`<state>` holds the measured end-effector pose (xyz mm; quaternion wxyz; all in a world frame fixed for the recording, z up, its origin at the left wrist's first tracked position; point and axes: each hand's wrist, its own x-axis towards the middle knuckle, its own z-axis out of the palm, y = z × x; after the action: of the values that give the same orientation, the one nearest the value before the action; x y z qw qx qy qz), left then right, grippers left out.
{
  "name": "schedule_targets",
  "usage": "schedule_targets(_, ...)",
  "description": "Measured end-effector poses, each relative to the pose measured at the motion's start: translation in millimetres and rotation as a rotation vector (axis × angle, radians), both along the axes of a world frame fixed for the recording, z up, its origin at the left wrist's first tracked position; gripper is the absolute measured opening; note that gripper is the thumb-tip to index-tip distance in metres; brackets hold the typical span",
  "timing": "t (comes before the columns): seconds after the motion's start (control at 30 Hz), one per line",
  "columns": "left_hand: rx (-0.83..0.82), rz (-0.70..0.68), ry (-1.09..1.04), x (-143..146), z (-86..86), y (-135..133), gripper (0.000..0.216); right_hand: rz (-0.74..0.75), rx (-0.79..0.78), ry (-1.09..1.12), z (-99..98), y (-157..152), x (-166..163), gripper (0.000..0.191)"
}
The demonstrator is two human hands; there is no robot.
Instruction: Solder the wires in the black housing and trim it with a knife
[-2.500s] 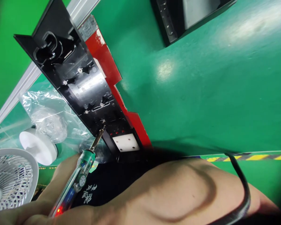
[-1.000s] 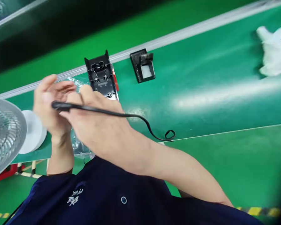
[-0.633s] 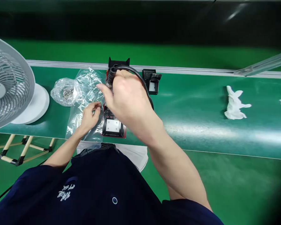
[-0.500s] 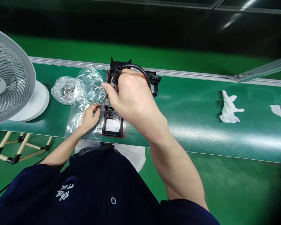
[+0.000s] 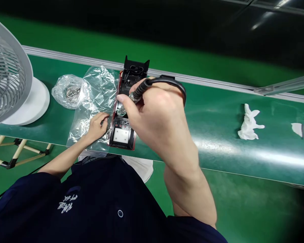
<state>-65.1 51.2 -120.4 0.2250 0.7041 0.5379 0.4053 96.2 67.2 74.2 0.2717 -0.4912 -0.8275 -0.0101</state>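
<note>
A long black plastic part lies on a red base on the green conveyor belt, with a white square pad at its near end. My right hand is wrapped round a corded electric screwdriver, its tip down on the part. The black cord loops over my knuckles. My left hand rests on a clear plastic sheet just left of the part, fingers curled in a pinch on something too small to make out.
A clear bag of small metal screws lies left of the sheet. A white desk fan stands at the far left. A white glove lies on the belt to the right. Behind my hand sits another black part.
The view swung from close and tilted to level above the belt. My right hand brought the screwdriver down onto the black part. My left hand settled on the plastic sheet.
</note>
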Motion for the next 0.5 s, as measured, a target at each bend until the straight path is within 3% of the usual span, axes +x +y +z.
schedule_targets(0.27,0.01,-0.018,-0.01,-1.1,-0.5,1.6,0.019,-0.033,0.11,-0.044,-0.4,-2.1,5.1,0.046)
schedule_targets(0.5,0.004,-0.012,0.001,-1.3,-0.5,2.8,0.021,-0.033,0.018,0.066,-1.5,-5.4,11.9,0.024)
